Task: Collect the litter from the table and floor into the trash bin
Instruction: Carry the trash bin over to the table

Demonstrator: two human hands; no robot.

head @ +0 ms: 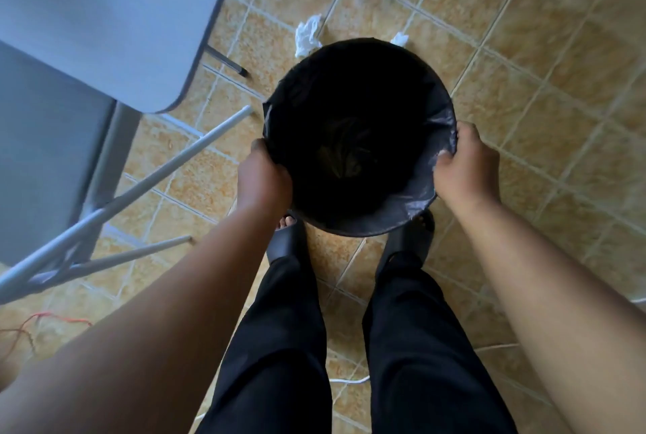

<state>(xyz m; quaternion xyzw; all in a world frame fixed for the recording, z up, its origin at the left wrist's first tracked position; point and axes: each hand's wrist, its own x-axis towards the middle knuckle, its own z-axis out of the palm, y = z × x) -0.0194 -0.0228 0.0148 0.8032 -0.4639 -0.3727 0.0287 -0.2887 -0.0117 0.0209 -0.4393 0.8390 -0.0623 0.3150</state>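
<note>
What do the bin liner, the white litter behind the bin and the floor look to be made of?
The bin liner looks like thin dark plastic, slightly glossy: it wrinkles and catches light at the rim. The white litter is probably tissue or soft paper, matte and crumpled into folds. The floor is likely ceramic tile: mottled tan squares with pale grout lines.
</note>
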